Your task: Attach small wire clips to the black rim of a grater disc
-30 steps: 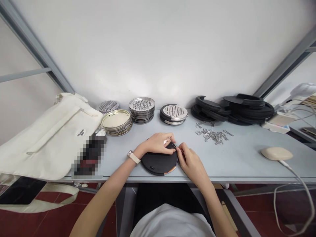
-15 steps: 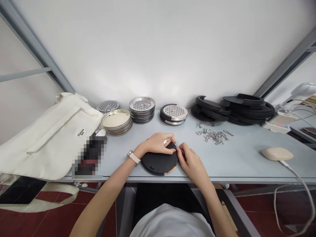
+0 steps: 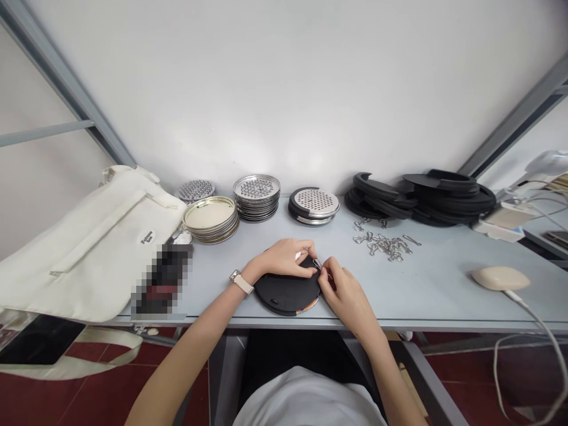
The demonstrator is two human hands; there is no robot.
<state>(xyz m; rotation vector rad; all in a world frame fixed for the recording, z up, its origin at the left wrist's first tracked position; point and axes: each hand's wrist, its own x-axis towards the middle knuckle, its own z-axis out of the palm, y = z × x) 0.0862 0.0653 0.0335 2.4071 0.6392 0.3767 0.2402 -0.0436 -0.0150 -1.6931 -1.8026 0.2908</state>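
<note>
A black round disc (image 3: 284,294) lies near the table's front edge, with a strip of metal and orange showing at its lower right rim. My left hand (image 3: 288,258) rests over its upper part and steadies it, thumb on the top and fingers curled towards the far edge. At the right rim a small wire clip (image 3: 316,264) sticks up between my two hands. My right hand (image 3: 341,289) pinches its lower end with thumb and forefinger, partly hiding it. Where the clip meets the disc is covered by my fingers.
Several wire clips (image 3: 385,244) lie loose at the right. Behind are stacked grater discs (image 3: 257,198), pale metal lids (image 3: 210,220), black-rimmed grater discs (image 3: 314,204) and black plastic pieces (image 3: 448,198). A white bag (image 3: 93,242) sits left; a corded cream mouse (image 3: 500,277) is right.
The clip and my right fingertips have shifted very slightly at the disc's right rim. My left hand stays in place on the disc; the view has moved a little.
</note>
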